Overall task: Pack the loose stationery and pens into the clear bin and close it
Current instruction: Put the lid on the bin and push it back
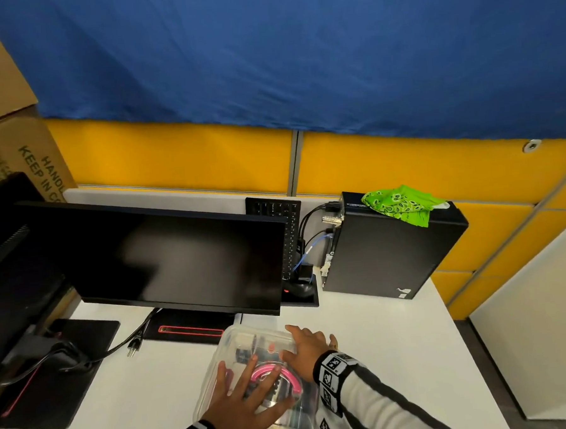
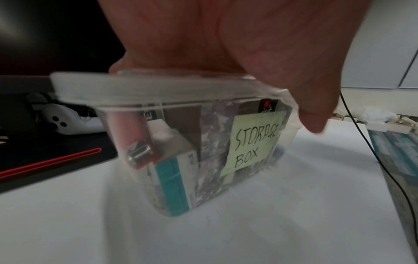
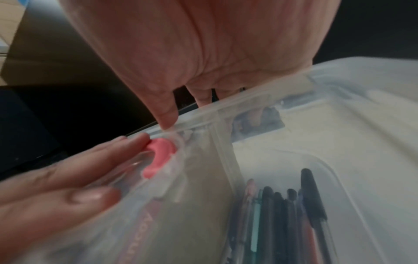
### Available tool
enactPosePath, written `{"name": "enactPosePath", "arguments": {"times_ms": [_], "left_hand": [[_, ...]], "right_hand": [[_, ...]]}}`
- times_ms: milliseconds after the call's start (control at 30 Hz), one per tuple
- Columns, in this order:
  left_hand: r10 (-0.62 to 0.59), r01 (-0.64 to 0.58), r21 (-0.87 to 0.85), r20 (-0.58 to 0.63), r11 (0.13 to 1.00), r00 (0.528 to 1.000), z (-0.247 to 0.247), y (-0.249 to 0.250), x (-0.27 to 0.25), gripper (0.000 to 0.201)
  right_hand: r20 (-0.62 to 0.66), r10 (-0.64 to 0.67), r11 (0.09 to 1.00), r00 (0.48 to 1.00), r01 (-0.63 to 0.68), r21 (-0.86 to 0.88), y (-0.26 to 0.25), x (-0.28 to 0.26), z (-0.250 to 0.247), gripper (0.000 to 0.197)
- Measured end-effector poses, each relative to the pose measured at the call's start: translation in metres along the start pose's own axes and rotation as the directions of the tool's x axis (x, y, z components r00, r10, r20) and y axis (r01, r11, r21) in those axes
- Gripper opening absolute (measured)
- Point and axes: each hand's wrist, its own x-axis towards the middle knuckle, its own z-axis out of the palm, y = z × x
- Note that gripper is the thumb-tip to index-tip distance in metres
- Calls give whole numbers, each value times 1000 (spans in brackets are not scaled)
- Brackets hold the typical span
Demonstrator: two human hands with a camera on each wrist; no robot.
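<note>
The clear bin (image 1: 231,343) stands on the white desk near its front edge, with its translucent lid (image 3: 339,125) lying on top. My left hand (image 1: 251,386) lies flat on the near part of the lid, fingers spread. Over the lid's far right corner rests my right hand (image 1: 301,344), fingers straight, its thumb tip on the lid's rim. Through the plastic I see a pink tape dispenser (image 3: 160,155), several pens (image 3: 282,214) and a teal-edged box (image 2: 174,187). A yellow note reading STORAGE BOX (image 2: 253,141) is stuck on the bin's side wall.
A black monitor (image 1: 179,259) stands just behind the bin, its base with a red stripe (image 1: 191,329) close to the bin's far edge. A loose power plug (image 1: 133,348) lies to the left. A black computer tower (image 1: 388,251) with a green cloth is at the back right.
</note>
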Motion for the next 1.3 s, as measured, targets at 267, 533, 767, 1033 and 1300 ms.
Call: {"name": "enactPosePath", "arguments": {"times_ms": [267, 533, 767, 1033, 1300], "left_hand": [[-194, 208, -193, 87, 959, 977, -12, -7, 10, 47], [-194, 203, -12, 250, 979, 949, 124, -23, 13, 68], [-223, 220, 38, 182, 975, 958, 38, -3, 16, 41], [-436, 464, -362, 161, 808, 885, -22, -76, 11, 105], [-463, 633, -571, 433, 522, 773, -13, -95, 9, 43]], "right_hand": [[71, 5, 998, 997, -10, 66, -2, -1, -8, 52], [57, 16, 998, 998, -20, 58, -3, 4, -6, 46], [65, -31, 998, 997, 28, 48, 0, 2, -11, 52], [-144, 30, 998, 989, -38, -54, 53, -33, -12, 98], [111, 335, 805, 936, -345, 482, 97, -57, -5, 51]]}}
